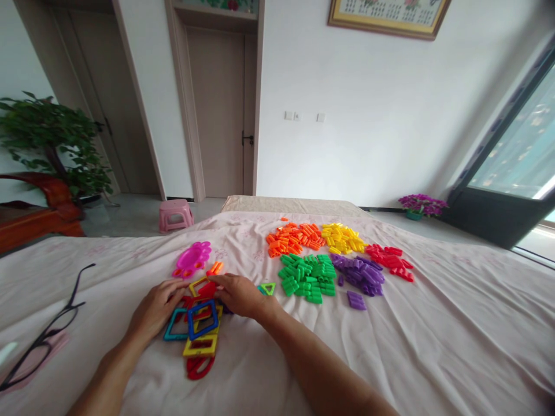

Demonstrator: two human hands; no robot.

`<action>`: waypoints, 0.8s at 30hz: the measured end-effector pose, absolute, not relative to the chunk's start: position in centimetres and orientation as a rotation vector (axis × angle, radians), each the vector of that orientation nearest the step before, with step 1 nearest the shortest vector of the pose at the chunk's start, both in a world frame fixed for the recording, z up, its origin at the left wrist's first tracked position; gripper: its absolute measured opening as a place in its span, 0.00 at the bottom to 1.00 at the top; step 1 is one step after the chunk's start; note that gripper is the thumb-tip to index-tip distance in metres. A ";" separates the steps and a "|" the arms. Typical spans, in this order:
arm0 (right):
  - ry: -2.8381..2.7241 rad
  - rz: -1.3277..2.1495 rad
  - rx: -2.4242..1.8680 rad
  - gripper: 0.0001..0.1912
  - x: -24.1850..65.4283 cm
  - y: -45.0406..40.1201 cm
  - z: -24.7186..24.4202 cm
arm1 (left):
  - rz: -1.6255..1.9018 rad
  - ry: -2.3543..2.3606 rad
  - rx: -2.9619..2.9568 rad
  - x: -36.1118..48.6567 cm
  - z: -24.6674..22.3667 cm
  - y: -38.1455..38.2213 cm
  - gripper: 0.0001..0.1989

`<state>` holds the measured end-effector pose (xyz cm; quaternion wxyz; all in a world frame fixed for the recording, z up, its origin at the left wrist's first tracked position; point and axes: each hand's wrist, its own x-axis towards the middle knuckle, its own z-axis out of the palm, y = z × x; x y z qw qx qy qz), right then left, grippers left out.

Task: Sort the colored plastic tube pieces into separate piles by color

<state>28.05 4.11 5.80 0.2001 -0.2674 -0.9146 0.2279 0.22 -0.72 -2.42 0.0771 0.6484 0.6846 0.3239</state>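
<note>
Both my hands are at a loose pile of see-through-framed magnetic tiles on the cloth. My left hand (158,306) has its fingers pressed together against the pile's left side, by a yellow square tile (191,288) and red pieces. From the right, my right hand (241,293) grips a red tile (207,290) with curled fingers; its thumb is partly hidden. Nearest me in the pile lie a blue square tile (202,334), a teal square tile (165,334), a yellow tile (199,352) and a red rounded piece (200,376).
Beyond my hands lie a magenta paw-shaped piece (193,276) and orange pieces (215,267). Heaps of orange (286,238), yellow (342,238), green (309,276), purple (361,274) and red blocks (392,261) cover the right side. Glasses (50,330) rest at the left on the cloth (433,341).
</note>
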 end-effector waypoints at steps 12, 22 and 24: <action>-2.483 0.611 -0.870 0.11 27.5 4.6 3.7 | 0.982 2.076 1.950 0.3 -2.4 -0.7 0.23; -2.230 0.562 -1.040 0.14 29.2 6.5 4.6 | 0.973 2.073 1.975 0.2 -2.5 -0.8 0.23; -2.236 0.525 -1.074 0.15 29.7 6.8 4.9 | 0.979 2.080 1.975 0.2 -2.5 -0.8 0.23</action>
